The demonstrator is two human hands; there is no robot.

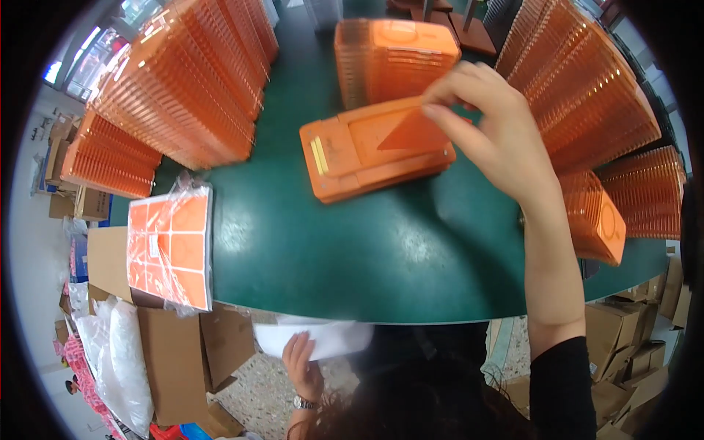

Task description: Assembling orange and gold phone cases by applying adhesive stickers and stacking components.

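Note:
Between the thumb and fingers of my right hand [484, 121] is a thin orange square label [414, 130], one corner pointing down. It hangs over the orange block-like fixture [341, 155], which has a shallow rectangular recess and two pale yellow strips at its left end. Whether the label touches the fixture I cannot tell. Below the table's near edge, my left hand [301, 359] grips a white sheet [315, 339], bent and partly blurred. Just behind the fixture stands a stack of translucent orange plastic trays [396, 62].
Tall stacks of orange trays line the left [176, 95] and right [587, 88] of the green table [352, 249]. A smaller tray stack [594, 216] stands by my right forearm. A plastic-wrapped pack of orange label sheets [170, 246] overhangs the left edge. Cardboard boxes [172, 359] lie below.

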